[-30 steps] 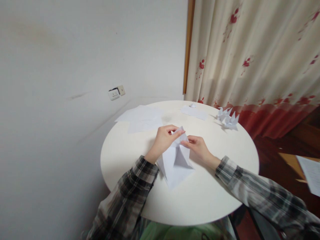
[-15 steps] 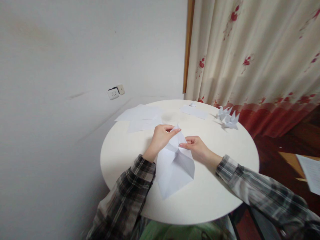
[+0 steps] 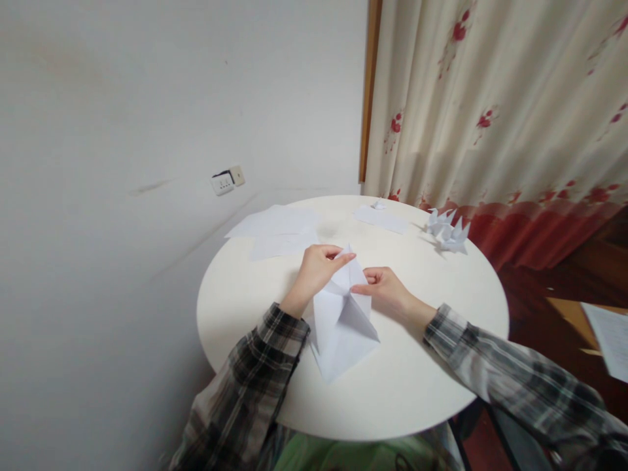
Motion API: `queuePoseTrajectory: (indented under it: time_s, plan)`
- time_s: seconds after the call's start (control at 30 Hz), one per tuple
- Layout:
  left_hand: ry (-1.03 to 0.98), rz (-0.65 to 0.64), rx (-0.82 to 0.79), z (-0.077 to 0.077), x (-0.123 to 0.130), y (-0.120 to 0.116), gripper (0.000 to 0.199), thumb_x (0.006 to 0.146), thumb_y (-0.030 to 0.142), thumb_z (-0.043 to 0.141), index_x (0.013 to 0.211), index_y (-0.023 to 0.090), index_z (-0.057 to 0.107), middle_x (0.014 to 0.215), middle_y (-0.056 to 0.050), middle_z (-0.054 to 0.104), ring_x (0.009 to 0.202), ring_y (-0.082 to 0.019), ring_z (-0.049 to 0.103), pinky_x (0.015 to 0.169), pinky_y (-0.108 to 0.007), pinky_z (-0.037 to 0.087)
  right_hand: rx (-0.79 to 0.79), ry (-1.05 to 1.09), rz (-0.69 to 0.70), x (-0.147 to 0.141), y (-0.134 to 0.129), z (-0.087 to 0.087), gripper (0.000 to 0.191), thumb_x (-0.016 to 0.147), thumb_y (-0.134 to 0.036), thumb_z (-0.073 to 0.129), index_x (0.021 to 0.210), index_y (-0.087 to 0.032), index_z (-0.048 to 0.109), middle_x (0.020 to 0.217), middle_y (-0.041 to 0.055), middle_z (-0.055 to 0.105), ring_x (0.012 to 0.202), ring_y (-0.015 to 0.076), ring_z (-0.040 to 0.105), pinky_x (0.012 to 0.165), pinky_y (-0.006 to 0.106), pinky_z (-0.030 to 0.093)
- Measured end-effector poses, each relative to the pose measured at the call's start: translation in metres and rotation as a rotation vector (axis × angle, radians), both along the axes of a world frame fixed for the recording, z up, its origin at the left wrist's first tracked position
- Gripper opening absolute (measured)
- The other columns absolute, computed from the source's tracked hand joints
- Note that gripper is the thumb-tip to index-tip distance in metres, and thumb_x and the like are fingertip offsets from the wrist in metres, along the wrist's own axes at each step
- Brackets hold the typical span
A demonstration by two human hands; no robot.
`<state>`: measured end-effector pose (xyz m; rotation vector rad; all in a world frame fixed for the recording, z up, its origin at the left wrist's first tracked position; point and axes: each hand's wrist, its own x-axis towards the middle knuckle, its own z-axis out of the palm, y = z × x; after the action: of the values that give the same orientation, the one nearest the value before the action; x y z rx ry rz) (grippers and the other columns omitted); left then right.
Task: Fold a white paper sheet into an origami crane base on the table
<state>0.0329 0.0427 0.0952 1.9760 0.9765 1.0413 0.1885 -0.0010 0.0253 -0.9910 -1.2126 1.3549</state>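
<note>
A white sheet of folded paper [image 3: 343, 340] is held over the round white table [image 3: 245, 307], its near part spread into angled flaps. My left hand [image 3: 321, 267] pinches its pointed far end between thumb and fingers. Lower down on the right edge, my right hand [image 3: 385, 289] grips the paper, thumb on top near the middle crease. The undersides of both hands' fingers are partly hidden by the paper.
White sheets [image 3: 275, 226] lie at the table's back left. Another sheet [image 3: 380, 219] with a small folded piece [image 3: 378, 205] is at the back. Folded paper cranes [image 3: 451, 235] stand at the right. A wall socket [image 3: 223, 184] is on the left wall.
The near flaps of the paper have drawn inward, so it looks narrower, and its near tip has moved slightly away from me. Both hands have stayed nearly in place.
</note>
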Motion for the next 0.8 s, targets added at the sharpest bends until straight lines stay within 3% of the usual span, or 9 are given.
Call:
queuePoseTrajectory:
  time_s: [0.37, 0.5, 0.8]
  plan:
    - [0.067, -0.118, -0.059, -0.002, 0.0, 0.0, 0.029, 0.066, 0.038, 0.066, 0.054, 0.014, 0.055, 0.052, 0.004, 0.044, 0.049, -0.008, 0.038, 0.043, -0.02, 0.025, 0.08, -0.085, -0.113, 0.0, -0.001, 0.003, 0.034, 0.052, -0.041, 0.078, 0.065, -0.014, 0.063, 0.063, 0.0017, 0.065, 0.055, 0.0143, 0.057, 0.051, 0.025, 0.042]
    - [0.159, -0.07, -0.034, -0.008, 0.0, 0.003, 0.025, 0.061, 0.034, 0.07, 0.056, 0.013, 0.058, 0.055, 0.002, 0.05, 0.051, -0.009, 0.042, 0.042, -0.019, 0.026, 0.09, -0.083, -0.124, 0.0, 0.0, 0.003, 0.033, 0.053, -0.041, 0.077, 0.066, -0.014, 0.063, 0.063, 0.0011, 0.064, 0.055, 0.0135, 0.056, 0.051, 0.024, 0.041]
    - [0.151, -0.047, -0.043, -0.006, -0.002, 0.002, 0.027, 0.064, 0.036, 0.067, 0.055, 0.013, 0.057, 0.051, 0.004, 0.044, 0.047, -0.008, 0.038, 0.042, -0.019, 0.025, 0.203, -0.102, -0.092, 0.002, -0.002, 0.001, 0.031, 0.074, -0.046, 0.062, 0.079, -0.015, 0.067, 0.071, 0.0004, 0.062, 0.062, 0.0118, 0.052, 0.057, 0.023, 0.039]
